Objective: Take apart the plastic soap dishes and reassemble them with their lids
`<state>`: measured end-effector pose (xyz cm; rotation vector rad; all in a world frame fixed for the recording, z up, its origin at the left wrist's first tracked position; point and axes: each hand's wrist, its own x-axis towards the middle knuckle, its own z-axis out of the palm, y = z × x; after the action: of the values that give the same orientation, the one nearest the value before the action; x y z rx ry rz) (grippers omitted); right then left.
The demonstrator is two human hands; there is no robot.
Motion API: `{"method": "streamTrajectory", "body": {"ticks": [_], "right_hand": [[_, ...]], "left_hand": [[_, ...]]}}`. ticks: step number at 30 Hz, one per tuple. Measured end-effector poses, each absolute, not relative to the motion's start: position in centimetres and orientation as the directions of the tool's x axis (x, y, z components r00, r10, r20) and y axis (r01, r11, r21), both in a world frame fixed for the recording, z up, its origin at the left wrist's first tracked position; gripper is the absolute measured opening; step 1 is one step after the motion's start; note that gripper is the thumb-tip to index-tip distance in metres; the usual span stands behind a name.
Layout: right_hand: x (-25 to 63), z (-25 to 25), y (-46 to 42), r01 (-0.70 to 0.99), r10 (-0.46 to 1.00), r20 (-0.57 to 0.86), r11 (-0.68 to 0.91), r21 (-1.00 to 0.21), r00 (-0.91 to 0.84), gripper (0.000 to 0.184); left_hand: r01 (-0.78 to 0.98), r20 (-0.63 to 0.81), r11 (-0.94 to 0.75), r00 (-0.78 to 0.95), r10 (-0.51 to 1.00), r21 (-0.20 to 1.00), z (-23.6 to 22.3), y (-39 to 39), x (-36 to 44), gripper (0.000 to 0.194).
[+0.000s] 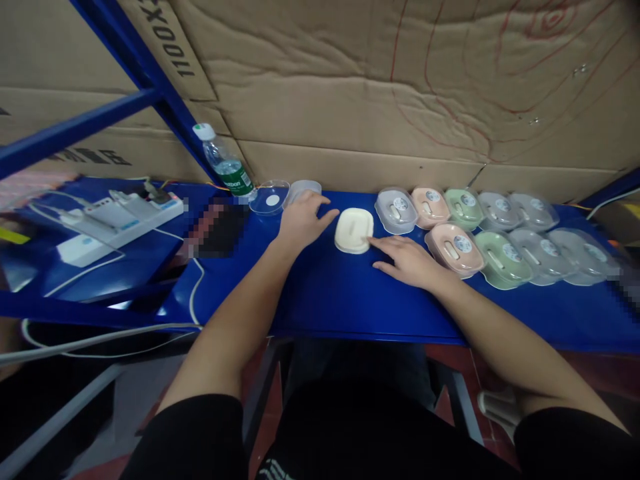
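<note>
On the blue table (345,303) we have the cream box (353,227); our right hand (413,260) touches its edge, fingers extended, gripping nothing. Our left hand (304,220), fingers parted and empty, is by a frosted piece (305,187). Rightward stand lidded boxes (457,250); leftward, a bottle (225,167).

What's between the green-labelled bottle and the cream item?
In the head view: a clear piece with a white sticker, a frosted piece, and your left hand.

You wear a black top (360,427) with a loose, short left sleeve (193,433) and a matching right sleeve (565,440); white slanted strokes (274,471) mark its front; your trousers (355,363) look dark and bluish, though dim; your left hand (304,219) and right hand (407,260) are bare.
</note>
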<state>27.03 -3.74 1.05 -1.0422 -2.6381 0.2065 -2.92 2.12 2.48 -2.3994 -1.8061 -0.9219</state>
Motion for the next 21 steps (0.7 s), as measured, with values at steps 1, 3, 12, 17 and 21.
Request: {"method": "streamTrajectory", "body": {"ticks": [1, 3, 12, 17, 21], "right_hand": [[27.0, 1.1, -3.8, 0.658, 0.698, 0.203, 0.715, -0.235, -0.686, 0.064], [27.1, 1.3, -4.0, 0.685, 0.726, 0.178, 0.686, -0.246, -0.664, 0.080], [27.6, 1.3, -3.7, 0.655, 0.701, 0.157, 0.709, -0.260, -0.696, 0.067], [27.6, 1.0, -3.5, 0.650, 0.696, 0.200, 0.717, -0.251, -0.690, 0.061], [27.9, 1.4, -3.1, 0.715, 0.737, 0.311, 0.669, -0.204, -0.600, 0.059]], "left_hand": [[0.849, 0.457, -0.419, 0.248, 0.854, 0.323, 2.5, 1.7, -2.4, 0.033], [0.810, 0.438, -0.515, 0.370, 0.819, 0.281, 2.5, 1.0, -1.5, 0.040], [0.849, 0.126, -0.495, 0.479, 0.869, 0.187, 2.0, 0.8, -1.9, 0.053], [0.895, 0.043, -0.414, 0.413, 0.910, 0.166, 1.6, 1.0, -1.2, 0.067], [0.936, 0.028, -0.332, 0.331, 0.943, 0.112, 1.4, 0.9, 0.0, 0.061]]}}
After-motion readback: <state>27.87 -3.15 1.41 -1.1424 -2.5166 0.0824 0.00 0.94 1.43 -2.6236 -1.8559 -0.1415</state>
